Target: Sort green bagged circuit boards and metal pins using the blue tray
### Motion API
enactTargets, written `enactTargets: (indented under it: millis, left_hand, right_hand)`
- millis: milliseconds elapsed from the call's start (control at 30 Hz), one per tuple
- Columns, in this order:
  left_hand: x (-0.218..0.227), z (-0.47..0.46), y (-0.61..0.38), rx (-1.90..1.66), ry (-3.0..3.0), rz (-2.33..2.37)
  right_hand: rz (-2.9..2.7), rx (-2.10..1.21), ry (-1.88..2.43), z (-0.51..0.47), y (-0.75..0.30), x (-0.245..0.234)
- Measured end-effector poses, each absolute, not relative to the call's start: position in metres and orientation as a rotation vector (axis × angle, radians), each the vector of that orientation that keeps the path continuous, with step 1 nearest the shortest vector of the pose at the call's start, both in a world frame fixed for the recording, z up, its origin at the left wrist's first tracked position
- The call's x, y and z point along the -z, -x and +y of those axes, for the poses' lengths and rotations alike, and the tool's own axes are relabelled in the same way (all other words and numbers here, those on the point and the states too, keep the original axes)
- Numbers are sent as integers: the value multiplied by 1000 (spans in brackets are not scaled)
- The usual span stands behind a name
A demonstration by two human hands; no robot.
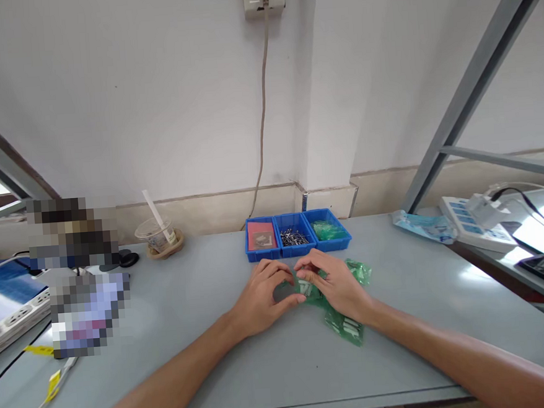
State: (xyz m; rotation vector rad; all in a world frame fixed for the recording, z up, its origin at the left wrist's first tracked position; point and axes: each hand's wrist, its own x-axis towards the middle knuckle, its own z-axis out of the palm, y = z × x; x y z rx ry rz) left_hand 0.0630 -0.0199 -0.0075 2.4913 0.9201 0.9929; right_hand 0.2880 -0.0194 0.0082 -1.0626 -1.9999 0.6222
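My left hand (pixel 266 296) is over the middle of the table, with its fingers curved and its thumb held apart from them. Nothing shows between them. Close beside it, my right hand (pixel 333 280) has thumb and forefinger pinched together at the edge of a small green plastic bag (pixel 304 287) with pale pieces inside. More green bags (pixel 344 327) lie under and around the right hand, some with white rod-like pieces in them. The palm hides part of this pile. Another piece of green bag (pixel 359 272) shows beyond the knuckles.
Behind my hands stand three joined blue bins: one with pink and clear packets (pixel 261 237), one with metal screws or pins (pixel 294 237), one with green bags (pixel 327 230). A cup with a straw (pixel 155 234) stands left. A power strip (pixel 476 224) and blue wrapper (pixel 422 226) lie right.
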Motion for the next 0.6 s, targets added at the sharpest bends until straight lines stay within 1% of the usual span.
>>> enactTargets:
  millis: [167,333,600]
  left_hand:
    - [10,-18,-66,-1086,-2486,846]
    - [8,-17,-63,-1189,-2392,949]
    - [8,-16,-59,-1087,-2431,969]
  right_hand:
    - [-2016,-612,1054,-21,-287,-8]
    - [-2014,-666,1099,-20,-288,-8]
    - [-1954,-831,1075,-19,-285,-10]
